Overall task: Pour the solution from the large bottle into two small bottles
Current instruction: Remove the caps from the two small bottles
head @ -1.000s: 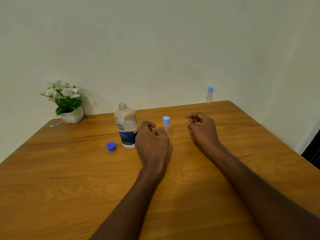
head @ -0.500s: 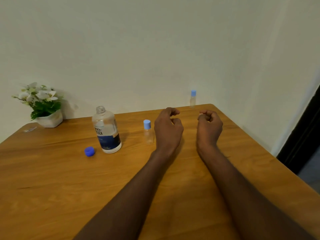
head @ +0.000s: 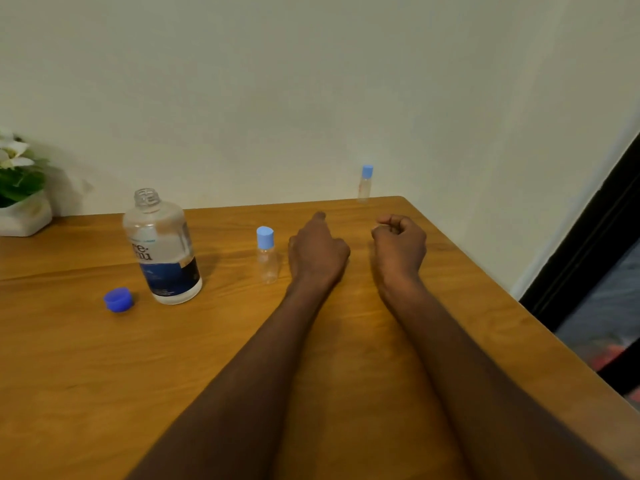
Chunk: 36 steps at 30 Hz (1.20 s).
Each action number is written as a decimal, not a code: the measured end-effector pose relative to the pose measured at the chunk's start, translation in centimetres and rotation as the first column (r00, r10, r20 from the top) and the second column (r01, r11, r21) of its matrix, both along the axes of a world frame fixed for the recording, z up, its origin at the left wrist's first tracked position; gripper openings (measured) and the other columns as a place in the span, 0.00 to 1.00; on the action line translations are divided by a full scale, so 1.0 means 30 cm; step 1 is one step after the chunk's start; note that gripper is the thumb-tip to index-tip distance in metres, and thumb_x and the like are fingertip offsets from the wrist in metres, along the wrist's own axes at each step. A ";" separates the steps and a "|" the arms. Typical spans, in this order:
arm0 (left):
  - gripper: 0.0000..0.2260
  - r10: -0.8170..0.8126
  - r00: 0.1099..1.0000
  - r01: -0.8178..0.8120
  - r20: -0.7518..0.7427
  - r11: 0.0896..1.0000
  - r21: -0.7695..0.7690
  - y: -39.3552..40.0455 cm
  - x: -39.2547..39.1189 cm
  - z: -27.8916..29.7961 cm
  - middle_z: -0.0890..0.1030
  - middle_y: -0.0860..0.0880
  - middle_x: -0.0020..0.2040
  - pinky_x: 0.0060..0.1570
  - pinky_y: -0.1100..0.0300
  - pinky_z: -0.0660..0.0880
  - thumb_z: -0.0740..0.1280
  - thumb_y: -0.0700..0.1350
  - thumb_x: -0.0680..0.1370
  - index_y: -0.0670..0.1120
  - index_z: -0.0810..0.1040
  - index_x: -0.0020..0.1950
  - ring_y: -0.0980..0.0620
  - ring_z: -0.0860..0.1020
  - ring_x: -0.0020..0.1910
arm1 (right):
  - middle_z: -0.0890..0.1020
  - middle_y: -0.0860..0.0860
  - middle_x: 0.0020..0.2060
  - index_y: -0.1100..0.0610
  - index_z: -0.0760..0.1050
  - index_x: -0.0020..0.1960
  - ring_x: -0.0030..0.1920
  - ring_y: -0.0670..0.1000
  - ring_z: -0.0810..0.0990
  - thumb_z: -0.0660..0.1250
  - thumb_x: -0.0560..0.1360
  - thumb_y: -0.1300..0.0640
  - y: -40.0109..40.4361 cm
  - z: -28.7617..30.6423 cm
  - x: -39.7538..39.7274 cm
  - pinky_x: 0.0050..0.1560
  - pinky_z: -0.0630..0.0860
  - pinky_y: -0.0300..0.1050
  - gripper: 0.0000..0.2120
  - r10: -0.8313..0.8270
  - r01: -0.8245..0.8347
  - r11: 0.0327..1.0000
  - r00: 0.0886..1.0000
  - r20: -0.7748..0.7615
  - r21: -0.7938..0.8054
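The large clear bottle with a dark blue label stands uncapped at the left of the wooden table. Its blue cap lies to its left. One small clear bottle with a light-blue cap stands upright just left of my left hand, apart from it. My left hand hovers with one finger stretched forward and holds nothing. My right hand is beside it, fingers curled in, empty. A second small capped bottle stands at the table's far edge by the wall.
A white pot with a flowering plant sits at the far left against the wall. The table's right edge drops off beside a dark doorway.
My left hand has left the near small bottle and moved right and forward. My right hand stayed curled, shifting slightly. My view has turned to the right.
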<state>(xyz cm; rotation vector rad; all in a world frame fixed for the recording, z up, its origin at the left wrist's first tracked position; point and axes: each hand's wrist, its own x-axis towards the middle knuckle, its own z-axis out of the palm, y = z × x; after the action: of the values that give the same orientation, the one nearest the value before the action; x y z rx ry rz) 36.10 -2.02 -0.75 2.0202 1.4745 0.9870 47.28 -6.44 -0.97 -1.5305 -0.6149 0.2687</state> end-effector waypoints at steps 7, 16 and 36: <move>0.28 -0.007 1.000 0.009 -0.028 0.999 0.048 0.005 0.012 -0.005 0.80 0.46 0.67 0.68 0.46 0.74 0.66 0.44 0.78 0.45 0.68 0.78 0.45 0.78 0.65 | 0.83 0.51 0.60 0.55 0.80 0.64 0.55 0.50 0.81 0.74 0.78 0.56 0.227 0.062 0.159 0.42 0.70 0.35 0.15 -0.001 0.045 0.976 0.979 0.202 -0.211; 0.26 0.010 0.999 -0.006 -0.049 0.997 0.074 0.019 0.008 -0.018 0.79 0.47 0.69 0.71 0.49 0.71 0.66 0.42 0.79 0.46 0.69 0.78 0.47 0.77 0.67 | 0.82 0.53 0.63 0.56 0.77 0.66 0.61 0.55 0.81 0.75 0.75 0.39 0.411 0.047 0.248 0.53 0.75 0.47 0.28 0.147 0.013 0.920 0.916 0.374 -0.393; 0.10 -0.075 0.877 0.068 0.474 0.997 0.034 -0.097 -0.042 0.037 0.86 0.51 0.50 0.57 0.55 0.81 0.65 0.36 0.81 0.45 0.85 0.55 0.56 0.82 0.50 | 0.86 0.50 0.45 0.55 0.83 0.58 0.46 0.54 0.86 0.75 0.78 0.48 0.044 0.036 0.036 0.50 0.85 0.59 0.14 0.173 -0.149 0.980 0.966 0.191 -0.134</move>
<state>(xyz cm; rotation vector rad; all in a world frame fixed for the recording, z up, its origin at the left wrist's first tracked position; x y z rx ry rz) 34.83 -4.92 0.36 1.6619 1.1182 1.3482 48.36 -5.12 0.10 -1.6363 -0.9007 0.2799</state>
